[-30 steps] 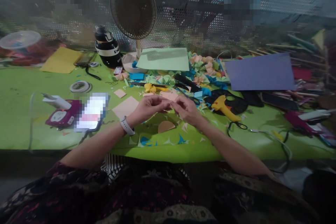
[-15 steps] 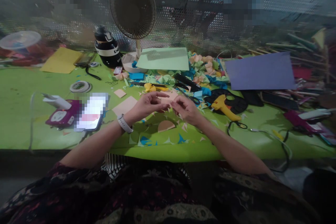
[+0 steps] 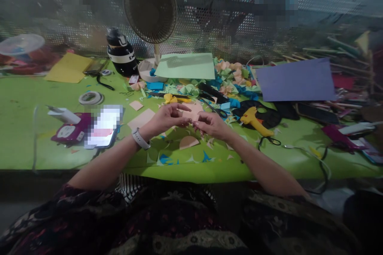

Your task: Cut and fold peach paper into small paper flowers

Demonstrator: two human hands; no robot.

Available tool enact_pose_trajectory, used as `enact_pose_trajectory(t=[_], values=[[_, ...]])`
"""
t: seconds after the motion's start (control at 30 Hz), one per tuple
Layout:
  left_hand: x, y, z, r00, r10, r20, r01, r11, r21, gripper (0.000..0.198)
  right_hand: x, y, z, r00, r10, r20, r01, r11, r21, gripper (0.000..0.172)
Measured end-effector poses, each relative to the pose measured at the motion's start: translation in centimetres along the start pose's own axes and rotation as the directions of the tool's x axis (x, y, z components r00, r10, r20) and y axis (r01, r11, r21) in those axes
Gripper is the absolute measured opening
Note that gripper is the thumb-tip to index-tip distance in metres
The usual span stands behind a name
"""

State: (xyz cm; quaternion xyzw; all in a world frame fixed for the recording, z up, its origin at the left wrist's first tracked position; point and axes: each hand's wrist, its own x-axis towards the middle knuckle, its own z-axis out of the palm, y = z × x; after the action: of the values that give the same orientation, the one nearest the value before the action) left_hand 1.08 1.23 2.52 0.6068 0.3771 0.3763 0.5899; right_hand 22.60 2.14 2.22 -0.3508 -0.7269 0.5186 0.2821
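Note:
Between my two hands is a peach-coloured piece of paper [image 3: 194,114], held just above the green tabletop [image 3: 119,159]. My left hand [image 3: 167,118], with a white wristband, pinches its left side, thumb low and fingers curved above. My right hand [image 3: 212,125] grips the lower right edge between thumb and fingers. Parts of the paper are hidden by my fingers. Below my hands lies a peach half-round paper piece [image 3: 189,142] among small blue and pale offcuts. A larger peach sheet [image 3: 141,119] rests by my left wrist.
A yellow glue gun [image 3: 254,121] and scissors [image 3: 221,112] lie to the right. A phone [image 3: 104,127] and purple device [image 3: 72,131] sit left. Behind stand a black bottle [image 3: 121,57] and fan [image 3: 150,6]; green [image 3: 187,65] and purple [image 3: 296,79] sheets lie near paper scraps.
My right hand has shifted its grip slightly, its fingers now lower on the peach paper. More of the paper shows between my hands. The view has moved very little.

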Motion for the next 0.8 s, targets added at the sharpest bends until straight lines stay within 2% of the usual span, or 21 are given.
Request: enact_pose_trajectory(t=[0.17,0.53,0.63,0.8], values=[[0.0,-0.1,-0.3,1.000,0.002,-0.015,-0.002,1.000,0.016,0.047,0.0,0.1,-0.3,1.000,0.022,0.022,-0.023,0.999,0.035,0.018],[0.2,0.0,-0.8,0.999,-0.018,0.027,0.015,0.995,0.101,0.051,0.0,0.0,-0.3,0.998,0.046,0.043,-0.047,0.999,0.027,0.018],[0.3,0.3,-1.6,1.000,-0.022,0.017,0.021,0.998,0.058,0.052,0.0,0.1,-0.7,1.000,0.028,0.009,-0.028,0.999,0.041,0.019],[0.4,0.4,-1.9,0.993,-0.027,-0.111,0.022,0.999,-0.049,0.051,0.0,0.0,-1.1,0.992,0.017,-0.126,-0.002,0.993,0.116,0.026]])
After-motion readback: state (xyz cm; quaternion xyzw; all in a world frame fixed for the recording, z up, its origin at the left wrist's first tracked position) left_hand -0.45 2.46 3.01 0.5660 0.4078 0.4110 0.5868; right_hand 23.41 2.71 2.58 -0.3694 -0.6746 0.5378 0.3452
